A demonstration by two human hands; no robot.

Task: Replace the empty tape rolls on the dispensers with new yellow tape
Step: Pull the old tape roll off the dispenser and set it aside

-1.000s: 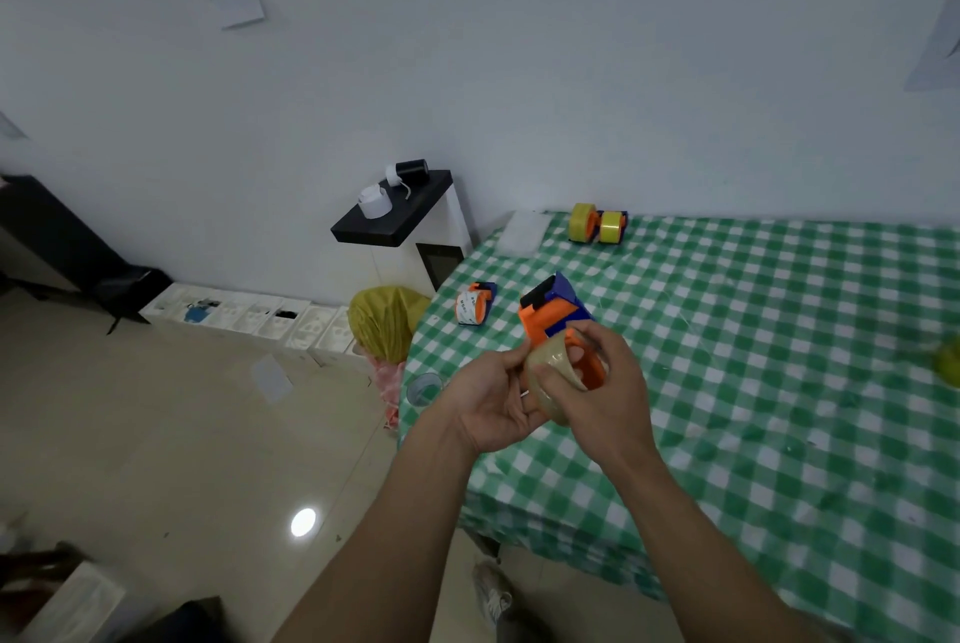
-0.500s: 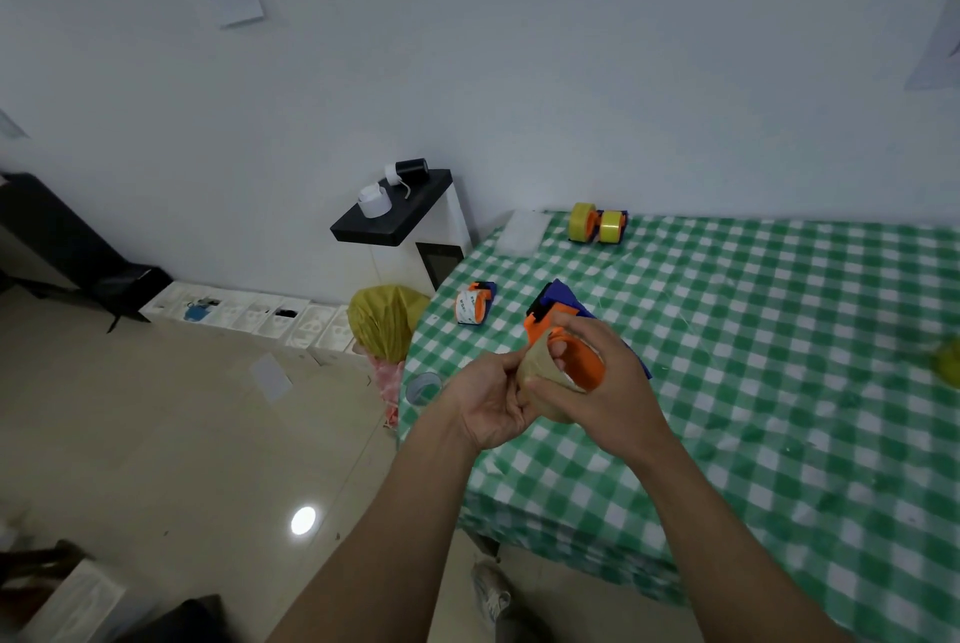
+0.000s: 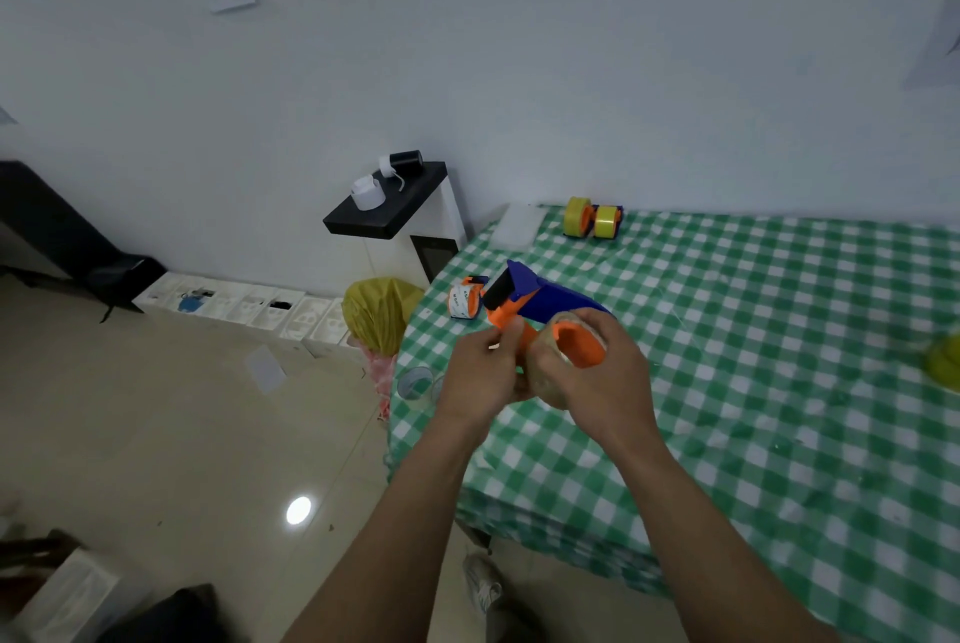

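Observation:
I hold a blue and orange tape dispenser [image 3: 540, 302] above the near left corner of the table. My left hand [image 3: 480, 375] grips its orange body from the left. My right hand [image 3: 597, 372] is curled round the brownish tape core [image 3: 545, 372] on the orange hub [image 3: 579, 343]. A second small orange dispenser with a white roll [image 3: 466, 298] lies at the table's left edge. A dispenser with yellow tape rolls [image 3: 592, 218] stands at the far edge by the wall. A yellow-green object [image 3: 943, 363] sits at the right border, partly cut off.
The table wears a green and white checked cloth [image 3: 753, 382]. Left of it stand a black-topped cabinet [image 3: 387, 208], a yellow bag [image 3: 379, 312] and white foam boxes [image 3: 244, 304] along the wall. A clear tape ring [image 3: 415, 382] lies below the table edge.
The dispenser has tilted, so its blue body now points up and away and shows more. My right hand has shifted round the core on the hub; my left has moved up the orange body.

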